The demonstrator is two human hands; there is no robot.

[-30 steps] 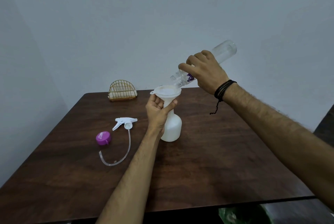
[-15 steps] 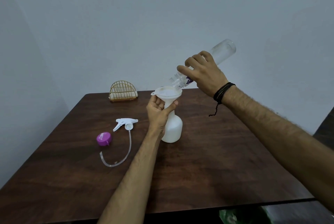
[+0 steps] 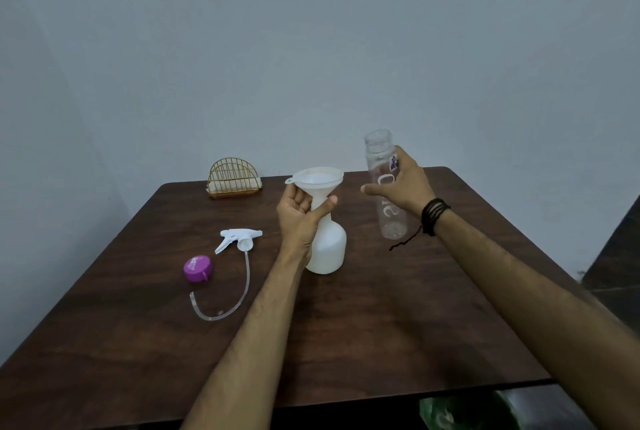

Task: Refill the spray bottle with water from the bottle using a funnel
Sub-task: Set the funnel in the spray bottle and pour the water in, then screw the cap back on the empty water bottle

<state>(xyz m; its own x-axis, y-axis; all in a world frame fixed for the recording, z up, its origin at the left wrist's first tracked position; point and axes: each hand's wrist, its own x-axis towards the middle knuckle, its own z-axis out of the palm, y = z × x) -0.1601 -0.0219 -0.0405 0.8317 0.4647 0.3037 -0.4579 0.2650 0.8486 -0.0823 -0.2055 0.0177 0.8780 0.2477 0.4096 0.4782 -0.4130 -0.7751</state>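
The counter [image 3: 363, 325] is dark brown wood grain, set against a plain pale grey-blue wall [image 3: 311, 48]. A darker strip shows at the far right edge, and something green shows below the counter's near edge; I cannot identify either.

The white spray bottle [image 3: 327, 249] stands upright near the counter's middle, its head removed. The white funnel [image 3: 317, 178] sits in its neck, bowl upward. The bottle wall is opaque, so I cannot tell the fill level. My left hand [image 3: 299, 218] has its grip curled around the funnel stem and bottle neck, thumb on the right side, fingers on the left.

The clear water bottle [image 3: 384, 183] is upright to the right of the funnel, apart from it, uncapped mouth upward. It looks empty or nearly so. Whether its base touches the counter I cannot tell. My right hand [image 3: 405, 190] has its grip around the bottle's middle, thumb pointing towards the funnel. A dark cord bracelet [image 3: 434, 216] is on that wrist, a loose end hanging.

To the left lie the white spray head [image 3: 239, 239] with its clear dip tube [image 3: 239, 294] curving towards me, and just beside it a purple cap [image 3: 198, 268]. A gold wire holder [image 3: 233, 178] stands at the far edge. Nothing stands between the two bottles.
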